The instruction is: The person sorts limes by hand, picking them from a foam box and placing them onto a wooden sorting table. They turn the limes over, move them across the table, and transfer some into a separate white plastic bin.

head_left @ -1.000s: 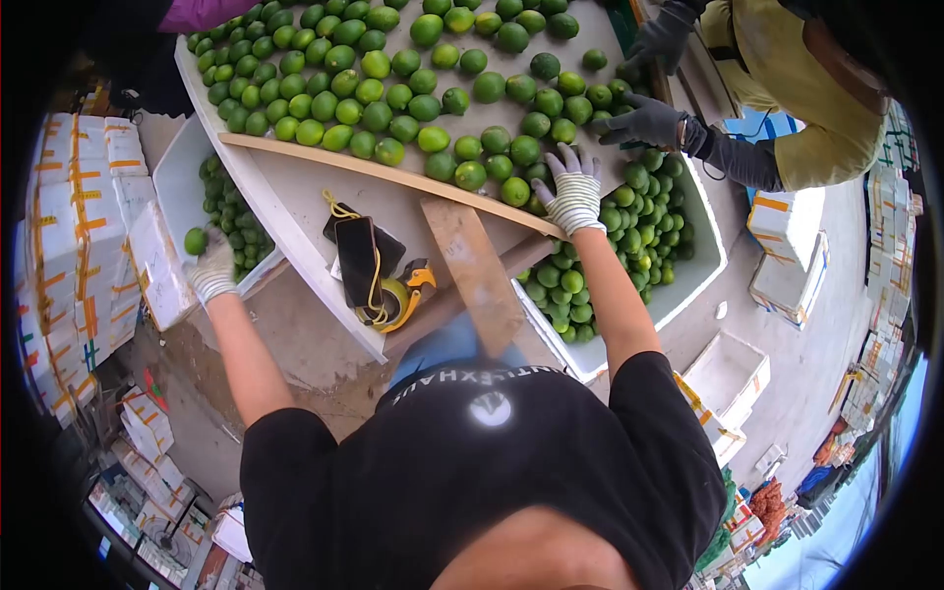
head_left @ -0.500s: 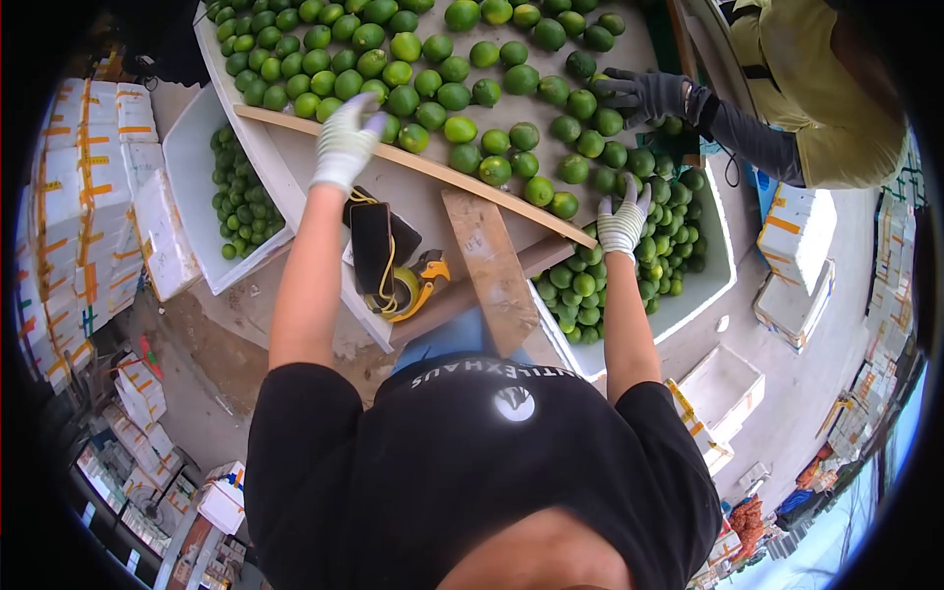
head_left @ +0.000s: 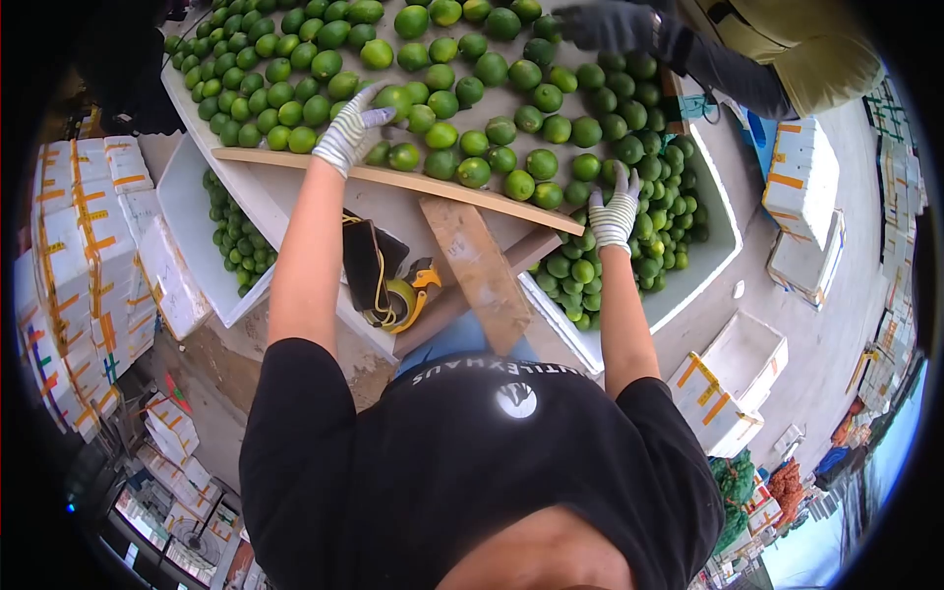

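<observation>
Striped gloves cover both of my hands. My left hand [head_left: 350, 133] reaches over the wooden rail [head_left: 393, 177], fingers spread and touching green limes [head_left: 440, 135] on the sorting table. At the rail's right end, my right hand [head_left: 616, 211] has its fingers apart among limes, above the white foam box [head_left: 723, 211] heaped with them. Neither hand is closed round a lime. A co-worker's dark-gloved hand [head_left: 605, 27] is over the limes at the table's far right side.
Below the rail lie a phone [head_left: 362, 264] and a yellow tape dispenser [head_left: 405, 303], beside a wooden board [head_left: 477, 265]. Another foam box [head_left: 192, 221] of limes stands left. Foam boxes [head_left: 801, 177] stand right, with taped stacks [head_left: 88, 236] far left.
My left hand has moved from the rail onto the limes beyond it. The co-worker's hand has moved up and left. The whole view has shifted slightly.
</observation>
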